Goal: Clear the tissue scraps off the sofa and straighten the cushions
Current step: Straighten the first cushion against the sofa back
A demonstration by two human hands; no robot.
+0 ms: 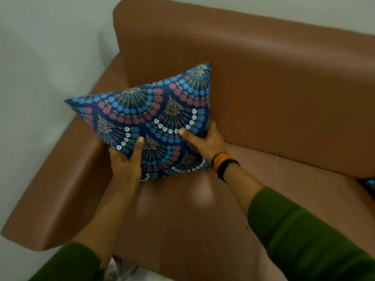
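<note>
Blue patterned cushion [154, 116] between both hands [168, 153], no writing

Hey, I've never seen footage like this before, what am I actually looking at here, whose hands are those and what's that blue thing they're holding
There is only one picture, taken by a camera worn on a person's head, looking down at their own hands. No machine is involved. The left hand and right hand, in green sleeves, grip the lower edge of a blue patterned cushion from both sides. The right wrist wears coloured bands. The cushion stands in the corner of a brown sofa, by the armrest. Its seat shows no tissue scraps in view. A sliver of something blue peeks in at the right edge, too little to identify.
</note>
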